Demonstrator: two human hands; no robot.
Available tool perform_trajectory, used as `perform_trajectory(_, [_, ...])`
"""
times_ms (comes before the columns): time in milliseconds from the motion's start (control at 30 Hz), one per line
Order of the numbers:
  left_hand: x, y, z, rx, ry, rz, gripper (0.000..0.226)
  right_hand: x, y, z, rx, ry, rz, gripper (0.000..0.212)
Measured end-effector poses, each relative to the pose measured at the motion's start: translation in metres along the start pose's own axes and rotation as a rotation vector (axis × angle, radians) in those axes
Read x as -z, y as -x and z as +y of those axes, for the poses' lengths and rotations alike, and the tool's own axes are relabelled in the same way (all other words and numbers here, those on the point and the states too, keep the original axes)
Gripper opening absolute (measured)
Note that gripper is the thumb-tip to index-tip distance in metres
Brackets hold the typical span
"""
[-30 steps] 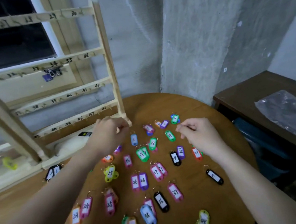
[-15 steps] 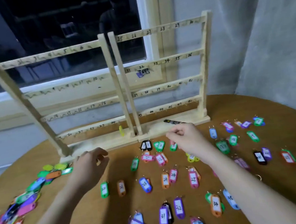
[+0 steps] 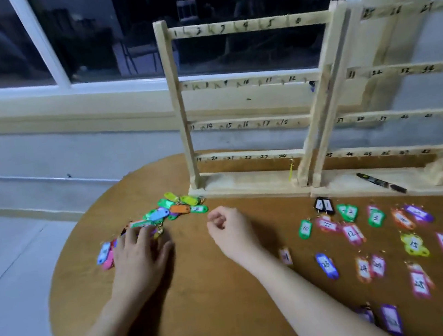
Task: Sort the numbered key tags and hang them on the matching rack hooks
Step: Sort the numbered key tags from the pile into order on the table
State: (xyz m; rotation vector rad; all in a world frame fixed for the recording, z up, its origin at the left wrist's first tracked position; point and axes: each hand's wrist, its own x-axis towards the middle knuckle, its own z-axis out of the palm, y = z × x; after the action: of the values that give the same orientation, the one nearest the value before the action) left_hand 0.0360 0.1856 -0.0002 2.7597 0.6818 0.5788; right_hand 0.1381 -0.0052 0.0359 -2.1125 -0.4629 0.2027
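While two racks (image 3: pixel 251 123) stand, left hand (image 3: pixel 138 255) spreads; right hand (image 3: pixel 231 232) curls, empty.

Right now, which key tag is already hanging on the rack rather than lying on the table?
The yellow tag, dangling from the bottom rail of the left rack beside its right post. All other tags lie on the table.

Handwritten numbers are read on the left rack (image 3: pixel 248 123): 14 to 18 on its third rail, 19 to 24 on its lowest. On the right rack (image 3: pixel 407 111), 25 and 26 head the top rail. A green tag (image 3: pixel 305 229) on the worktop is marked 10, a pink tag (image 3: pixel 353 233) 12.
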Motion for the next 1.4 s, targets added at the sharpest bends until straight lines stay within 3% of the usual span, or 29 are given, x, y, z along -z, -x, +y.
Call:
perform_trajectory(167, [-0.001, 0.002, 0.003, 0.009, 0.021, 0.025, 0.064, -0.039, -0.029, -0.006, -0.015, 0.091, 0.138, 0.026])
perform_trajectory(300, [-0.005, 0.003, -0.003, 0.061, 0.009, 0.108, 0.051, -0.052, -0.043, -0.005, -0.058, 0.246, 0.201, 0.034])
perform_trajectory(500, [-0.011, -0.001, -0.007, 0.096, 0.023, 0.144, 0.017, -0.056, -0.049, 0.003, -0.024, 0.288, 0.233, 0.019])
perform_trajectory(600, [-0.010, 0.000, -0.009, 0.120, 0.070, 0.123, 0.012, -0.055, -0.047, 0.003, -0.020, 0.263, 0.235, 0.008])
perform_trajectory(667, [-0.009, 0.000, -0.010, 0.131, 0.087, 0.116, 0.010, -0.055, -0.046, 0.004, 0.003, 0.254, 0.238, 0.001])
perform_trajectory(767, [-0.009, 0.000, -0.009, 0.102, 0.065, 0.144, 0.011, -0.056, -0.045, 0.007, 0.041, 0.213, 0.241, 0.007])
perform_trajectory(933, [-0.006, -0.001, -0.006, 0.075, 0.037, 0.167, 0.031, -0.054, -0.045, 0.008, 0.066, 0.136, 0.252, 0.015])
perform_trajectory(1067, [0.004, 0.001, -0.003, 0.098, 0.218, 0.217, 0.024, -0.054, -0.044, 0.007, 0.060, 0.106, 0.241, 0.013])
perform_trajectory(1233, [0.014, 0.003, -0.009, 0.216, 0.742, 0.147, 0.024, -0.053, -0.043, 0.009, 0.077, 0.083, 0.211, 0.010])
perform_trajectory(1400, [0.014, 0.002, -0.015, 0.251, 0.860, 0.053, 0.016, -0.055, -0.045, 0.011, 0.082, 0.076, 0.207, 0.005])
